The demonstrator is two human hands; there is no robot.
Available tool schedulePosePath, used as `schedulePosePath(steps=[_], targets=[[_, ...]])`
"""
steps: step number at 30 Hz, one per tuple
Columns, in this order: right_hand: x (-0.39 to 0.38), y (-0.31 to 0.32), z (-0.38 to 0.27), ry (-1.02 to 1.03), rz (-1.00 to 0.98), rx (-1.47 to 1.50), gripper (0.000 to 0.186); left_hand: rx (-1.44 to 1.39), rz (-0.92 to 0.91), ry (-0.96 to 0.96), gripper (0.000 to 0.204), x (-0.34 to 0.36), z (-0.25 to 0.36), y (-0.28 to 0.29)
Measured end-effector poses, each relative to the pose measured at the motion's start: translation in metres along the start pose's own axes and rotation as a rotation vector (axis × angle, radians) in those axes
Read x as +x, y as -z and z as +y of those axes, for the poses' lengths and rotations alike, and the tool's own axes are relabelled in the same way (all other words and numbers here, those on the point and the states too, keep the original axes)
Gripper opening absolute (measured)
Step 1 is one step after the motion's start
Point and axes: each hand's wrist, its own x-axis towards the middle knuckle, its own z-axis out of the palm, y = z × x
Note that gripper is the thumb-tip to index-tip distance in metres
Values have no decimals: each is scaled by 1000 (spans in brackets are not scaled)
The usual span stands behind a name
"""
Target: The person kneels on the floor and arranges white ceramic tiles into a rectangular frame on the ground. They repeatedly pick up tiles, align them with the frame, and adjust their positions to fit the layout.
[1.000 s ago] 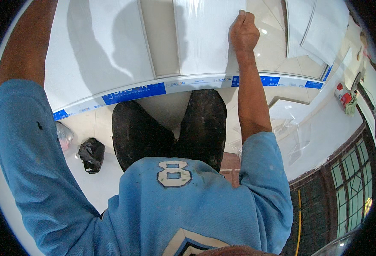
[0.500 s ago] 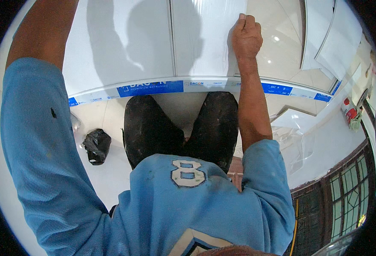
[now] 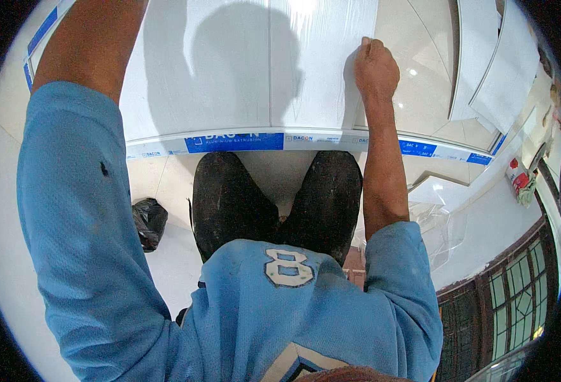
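My right hand is closed at the right edge of a white panel, thumb on top, gripping it. This panel lies beside another white panel, with a thin seam between them. Both sit inside a metal frame whose near rail carries blue and white protective film, in front of my knees. My left forearm reaches over the left panel and leaves the top of the picture, so its hand is out of sight.
Tiled floor shows inside the frame's right part. Loose white boards overlap its right side. A black plastic bag lies at left. Clear plastic sheeting and an offcut lie at right, near a dark-framed glazed door.
The view has shifted slightly, and my left arm has come rightward. The dark gap between the two panels has narrowed to a thin line. My right hand stays closed at the panel's edge.
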Motion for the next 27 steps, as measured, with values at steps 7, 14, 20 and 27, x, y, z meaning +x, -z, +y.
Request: schedulePosePath(steps=[7,14,20,27], targets=[[0,-5,-8,-55,-70,-57,37,14,-48,15,97,6,0,-3],[11,15,-3,43,-154,17,39,-9,-120,54,93,9,-4,-5],[17,28,-19,-4,-203,51,48,46,-94,3,90,12,10,2],[21,29,6,97,-305,209,38,8,-87,-138,103,55,147,0]])
